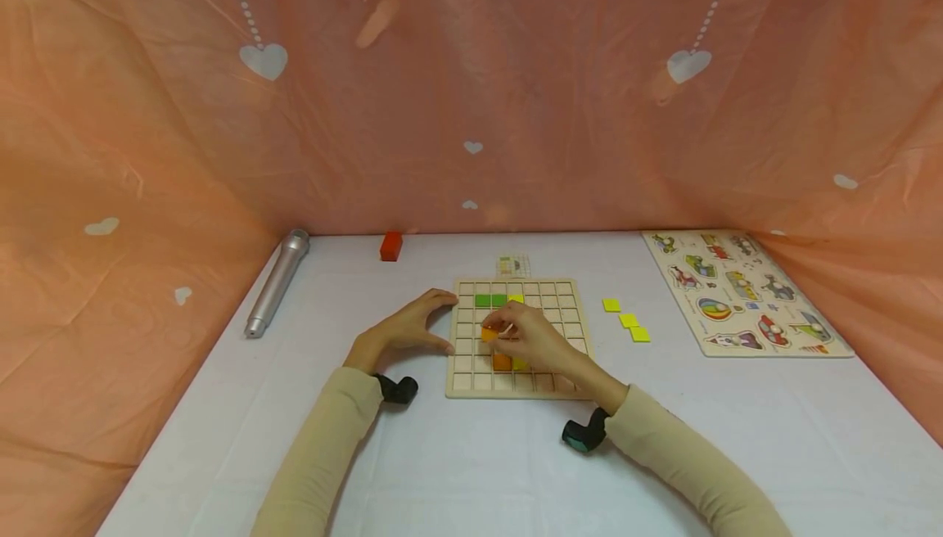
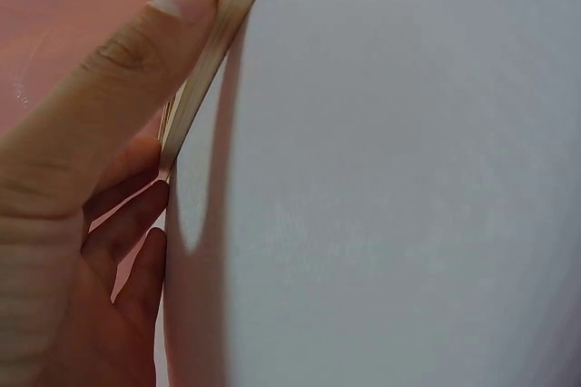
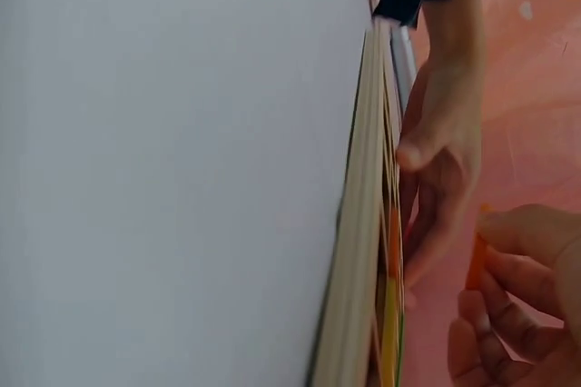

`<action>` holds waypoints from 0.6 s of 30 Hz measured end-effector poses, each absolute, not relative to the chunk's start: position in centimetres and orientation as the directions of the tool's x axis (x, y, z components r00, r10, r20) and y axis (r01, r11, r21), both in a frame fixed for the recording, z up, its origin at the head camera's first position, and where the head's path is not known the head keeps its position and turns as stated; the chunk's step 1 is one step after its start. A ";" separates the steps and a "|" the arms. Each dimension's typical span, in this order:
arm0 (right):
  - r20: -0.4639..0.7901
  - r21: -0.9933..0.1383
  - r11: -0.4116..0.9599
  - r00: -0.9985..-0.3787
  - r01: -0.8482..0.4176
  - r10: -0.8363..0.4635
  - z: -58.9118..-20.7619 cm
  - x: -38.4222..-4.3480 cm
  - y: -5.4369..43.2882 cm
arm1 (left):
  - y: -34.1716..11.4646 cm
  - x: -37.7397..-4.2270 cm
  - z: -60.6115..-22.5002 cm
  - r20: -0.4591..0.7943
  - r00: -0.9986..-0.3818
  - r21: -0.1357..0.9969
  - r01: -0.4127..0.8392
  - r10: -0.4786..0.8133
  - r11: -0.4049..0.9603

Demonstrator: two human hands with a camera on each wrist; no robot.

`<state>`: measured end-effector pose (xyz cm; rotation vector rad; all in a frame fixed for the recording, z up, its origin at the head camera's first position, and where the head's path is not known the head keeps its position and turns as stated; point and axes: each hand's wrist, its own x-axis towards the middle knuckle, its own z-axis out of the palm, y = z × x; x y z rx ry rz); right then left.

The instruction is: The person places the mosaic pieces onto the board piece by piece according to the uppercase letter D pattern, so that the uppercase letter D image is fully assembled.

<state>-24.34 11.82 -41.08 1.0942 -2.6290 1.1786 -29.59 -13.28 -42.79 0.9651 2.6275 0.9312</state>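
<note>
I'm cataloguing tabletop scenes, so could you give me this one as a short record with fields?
Board: wooden, gridded
Left grip: thumb against the board's left edge
Right grip: pinches an orange tile above the board
Far tiles on board: two green tiles, then a yellow tile
Near tiles on board: second orange tile beside second yellow tile
Right of board: three loose yellow tiles, then a picture puzzle
Behind board: small printed card
Farther left: red block, silver microphone
Hidden: squares under the right grip
</note>
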 end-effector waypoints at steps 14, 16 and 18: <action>0.223 -0.568 0.513 -0.720 -0.643 -0.657 -42.2 -23.6 10.8 | -13.4 -29.7 -42.9 0.033 -0.773 0.623 0.511 0.634 0.591; 0.225 -0.560 0.516 -0.718 -0.649 -0.658 -42.4 -23.6 10.7 | -13.4 -29.6 -42.9 0.030 -0.774 0.620 0.511 0.632 0.596; 0.224 -0.552 0.525 -0.722 -0.648 -0.655 -42.5 -23.6 10.7 | -13.3 -29.6 -42.9 0.021 -0.778 0.621 0.503 0.628 0.601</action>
